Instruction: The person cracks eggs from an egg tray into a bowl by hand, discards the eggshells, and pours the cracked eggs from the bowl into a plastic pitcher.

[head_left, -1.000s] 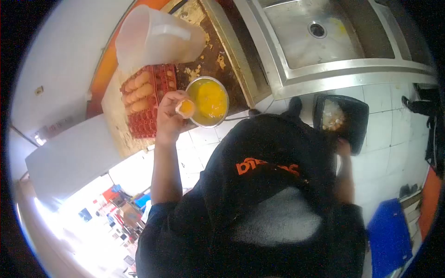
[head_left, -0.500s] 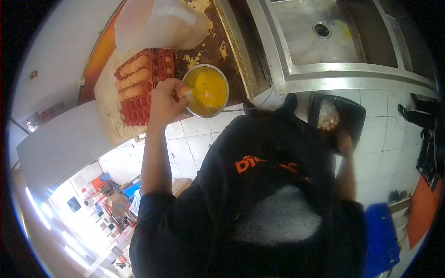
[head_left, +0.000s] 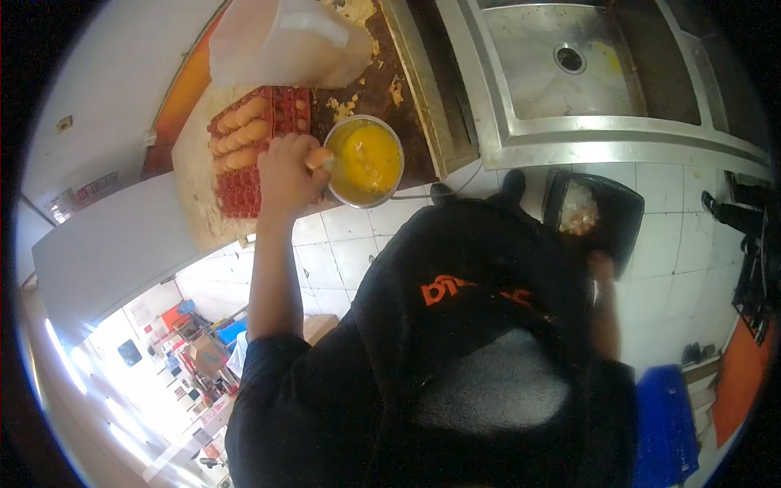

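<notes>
My left hand (head_left: 286, 172) is closed on a brown egg (head_left: 319, 158), held at the left rim of a round metal bowl (head_left: 333, 189). Yellow yolks and clear egg white (head_left: 371, 156) lie in the bowl, with small shell-coloured bits on top. Just beyond the hand is a red egg tray (head_left: 236, 199), with several whole brown eggs (head_left: 242, 134) in its upper part and bare cups below. Low on the right, my right hand (head_left: 600, 267) is at the near edge of a black bin (head_left: 625, 203) holding eggshells (head_left: 578, 213); its fingers are dim and blurred.
A translucent plastic tub (head_left: 285, 45) stands behind the tray on the stained worktop (head_left: 399, 122). To the right is a steel sink (head_left: 553, 89). A blue crate (head_left: 669, 423) sits on the tiled floor at the lower right. Another person's dark-clothed leg (head_left: 740, 215) shows at the far right.
My left hand has turned slightly, and more of the brown shell shows at the bowl's rim. My right hand has drawn back a little from the bin toward my body.
</notes>
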Demonstrator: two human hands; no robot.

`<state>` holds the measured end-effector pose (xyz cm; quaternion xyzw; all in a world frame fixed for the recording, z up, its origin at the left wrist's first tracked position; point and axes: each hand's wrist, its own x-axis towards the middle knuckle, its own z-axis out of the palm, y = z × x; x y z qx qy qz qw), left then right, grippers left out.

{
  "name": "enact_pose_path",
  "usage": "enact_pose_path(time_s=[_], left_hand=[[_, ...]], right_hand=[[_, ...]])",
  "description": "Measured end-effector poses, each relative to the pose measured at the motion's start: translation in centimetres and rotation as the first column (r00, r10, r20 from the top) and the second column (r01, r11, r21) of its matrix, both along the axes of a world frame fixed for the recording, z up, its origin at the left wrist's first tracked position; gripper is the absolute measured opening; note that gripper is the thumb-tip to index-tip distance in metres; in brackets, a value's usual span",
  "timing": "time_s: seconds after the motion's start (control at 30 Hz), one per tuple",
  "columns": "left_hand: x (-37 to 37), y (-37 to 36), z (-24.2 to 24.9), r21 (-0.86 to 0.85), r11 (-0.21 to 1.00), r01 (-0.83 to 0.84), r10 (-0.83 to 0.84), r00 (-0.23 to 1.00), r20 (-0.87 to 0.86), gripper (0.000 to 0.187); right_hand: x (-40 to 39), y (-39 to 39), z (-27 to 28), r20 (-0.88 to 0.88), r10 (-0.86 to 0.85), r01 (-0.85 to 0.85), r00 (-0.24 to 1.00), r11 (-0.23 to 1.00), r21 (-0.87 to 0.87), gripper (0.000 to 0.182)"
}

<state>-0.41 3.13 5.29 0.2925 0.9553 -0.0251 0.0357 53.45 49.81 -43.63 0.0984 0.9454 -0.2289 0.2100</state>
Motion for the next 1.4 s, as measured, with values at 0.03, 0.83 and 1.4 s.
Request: enact_pose_path(time_s=[0.03, 0.83, 1.4], left_hand=[[0.4, 0.4, 0.3, -0.022, 0.999, 0.028, -0.03, 0.997, -0.067, 0.025], [-0.7, 1.7, 1.3, -0.177, 0.984, -0.011, -0.02, 0.985, -0.173, 0.029], [7.6, 28.5, -4.3, 0.317, 0.518, 0.794, -0.854, 0.465, 0.232, 0.036]], right_hand=[[0.0, 0.2, -0.8, -0.003, -0.004, 0.004, 1.0, 1.0, 0.003, 0.025], [0.8, -0.6, -2.4, 0.425, -0.782, 0.89, 0.457, 0.395, -0.23, 0.032], [-5.5, -8.3, 14.4, 0.32, -0.791, 0.852, 0.521, 0.501, -0.149, 0.032]])
